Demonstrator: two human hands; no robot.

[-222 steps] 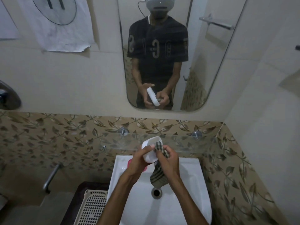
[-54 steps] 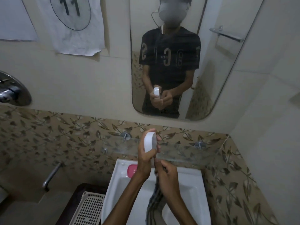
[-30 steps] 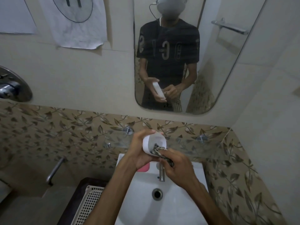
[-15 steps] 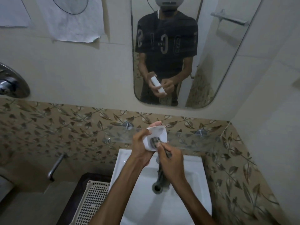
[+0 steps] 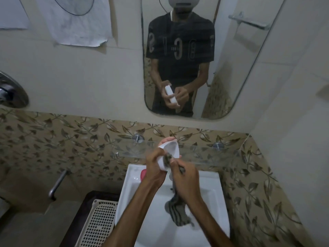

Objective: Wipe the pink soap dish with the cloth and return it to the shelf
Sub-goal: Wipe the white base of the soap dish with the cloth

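Head view: left hand (image 5: pixel 154 172) grips white dish (image 5: pixel 170 154), cloth (image 5: pixel 179 213) inside.

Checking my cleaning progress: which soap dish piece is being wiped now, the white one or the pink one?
The white piece, gripped by the left hand; the pink piece sits untouched on the basin.

Both bare forearms reach forward from the bottom edge, converging in the middle. The left hand (image 5: pixel 154 168) is raised with its back toward the camera, thumb and fingers wrapped round the white soap dish (image 5: pixel 171 150), holding it tilted on edge. The right hand (image 5: pixel 185 177) sits just beside and slightly lower, fingers curled, pinching the striped cloth (image 5: pixel 178 211) and pressing it into the dish.
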